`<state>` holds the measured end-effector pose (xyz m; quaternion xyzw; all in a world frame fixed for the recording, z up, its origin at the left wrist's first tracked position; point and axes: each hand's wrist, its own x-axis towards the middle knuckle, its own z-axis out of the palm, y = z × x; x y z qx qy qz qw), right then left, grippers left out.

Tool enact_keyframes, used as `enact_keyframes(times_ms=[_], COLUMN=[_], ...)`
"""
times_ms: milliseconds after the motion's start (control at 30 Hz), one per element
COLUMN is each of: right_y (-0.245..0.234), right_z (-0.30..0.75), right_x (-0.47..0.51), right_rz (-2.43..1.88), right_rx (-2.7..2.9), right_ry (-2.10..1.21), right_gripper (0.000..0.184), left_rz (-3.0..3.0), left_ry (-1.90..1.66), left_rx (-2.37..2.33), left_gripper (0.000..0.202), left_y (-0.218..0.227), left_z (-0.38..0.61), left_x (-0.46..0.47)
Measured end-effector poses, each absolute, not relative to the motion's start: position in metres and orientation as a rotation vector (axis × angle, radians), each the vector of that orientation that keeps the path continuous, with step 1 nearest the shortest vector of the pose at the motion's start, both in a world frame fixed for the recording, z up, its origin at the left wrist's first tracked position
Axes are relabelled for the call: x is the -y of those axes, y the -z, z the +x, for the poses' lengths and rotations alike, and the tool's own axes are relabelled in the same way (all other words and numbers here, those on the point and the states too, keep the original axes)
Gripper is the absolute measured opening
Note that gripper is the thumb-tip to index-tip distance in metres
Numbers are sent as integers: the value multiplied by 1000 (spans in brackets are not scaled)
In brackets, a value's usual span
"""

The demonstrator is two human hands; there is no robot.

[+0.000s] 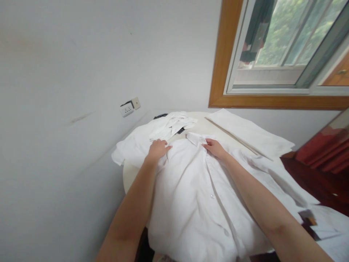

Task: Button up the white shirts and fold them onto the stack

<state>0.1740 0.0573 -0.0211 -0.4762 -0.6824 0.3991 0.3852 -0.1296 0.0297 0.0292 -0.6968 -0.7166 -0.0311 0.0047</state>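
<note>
White shirt (188, 196), spread over the worktop's (128, 178) near edge; left hand (159, 149) half-curled at its shoulder, hold unclear; right hand (215, 147) pinching beside its collar (194, 138), apparently to keep it flat

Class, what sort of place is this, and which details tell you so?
Probably a room in a home: a wood-framed window, a wall socket and a white shirt spread on a cream table.

2 hands center: left hand (159, 149), right hand (215, 147). 1 white shirt (188, 196), lower center. 1 folded cloth (249, 133), right of center. 1 cloth heap (139, 141), left of center. 1 table (128, 179). 2 wall plates (126, 109). 1 window (289, 36), upper right. 1 curtain (319, 151), right edge.
</note>
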Motion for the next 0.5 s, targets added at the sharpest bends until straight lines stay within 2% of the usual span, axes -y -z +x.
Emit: enact_keyframes(times_ms=[267, 500], right_y=[24, 26], right_z=[173, 173], right_x=[-58, -62], right_rz=[-1306, -1335], right_rx=[1791, 1823], right_ry=[-822, -656], right_gripper=[24, 22], left_rz=[-2287, -2246], left_ry=[89, 502], left_rx=[2122, 2212], left_gripper=[33, 32], left_y=[-26, -38], left_z=[-131, -134], left_x=[-34, -30])
